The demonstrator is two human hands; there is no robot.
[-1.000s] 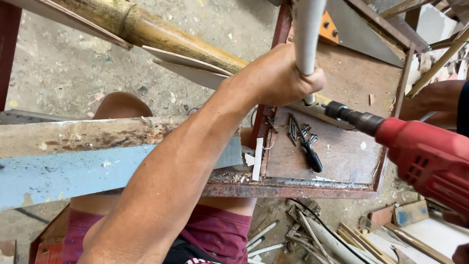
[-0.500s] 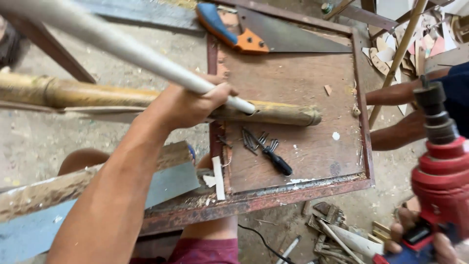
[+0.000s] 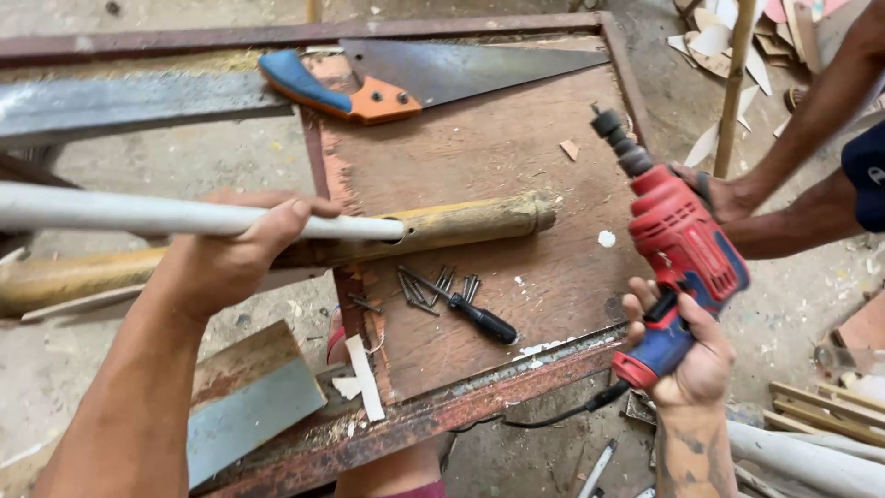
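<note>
My left hand grips a white pipe that runs in from the left; its tip meets a hole in a bamboo pole lying across a wooden board. My right hand holds a red and blue corded drill by its handle, bit pointing up and left, off the board's right edge. Several nails and a black-handled screwdriver lie just below the bamboo.
A handsaw with a blue and orange handle rests at the board's far edge. Another person's arms reach in from the right behind the drill. A rusty metal frame borders the board. Wood scraps and pipes litter the floor at right.
The view has swung left and closer. The white pipe has dropped to level, its tip now at the bamboo's hole. The drill has tilted from upright and moved up beside the board.
</note>
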